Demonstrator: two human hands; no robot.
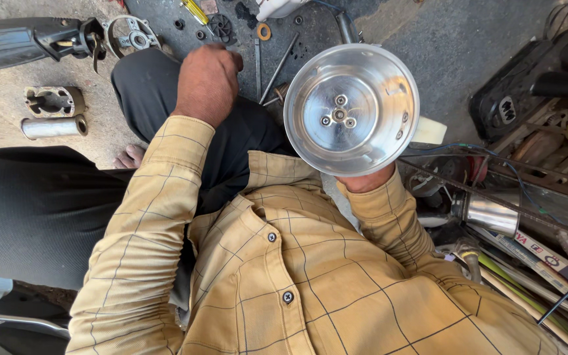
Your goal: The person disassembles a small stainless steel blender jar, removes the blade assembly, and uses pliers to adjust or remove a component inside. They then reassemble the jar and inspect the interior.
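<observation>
My right hand (367,180) is almost wholly hidden under a round steel mixer jar (352,108); only the wrist shows below its rim. The hand holds the jar up with its open mouth facing me, and several screws sit around a small hub in the jar's bottom. My left hand (208,81) reaches forward over my dark trouser knee toward small parts on the ground. I see its back with the fingers curled under, so I cannot tell whether it holds anything. A thin metal rod (277,66) lies just right of it.
A yellow-handled screwdriver (195,9), washers and a black gear lie on the ground ahead. At the left lie a metal bracket (54,100), a short steel tube (52,126) and a black appliance body (14,41). A cluttered crate of tools and wires (534,164) is at the right.
</observation>
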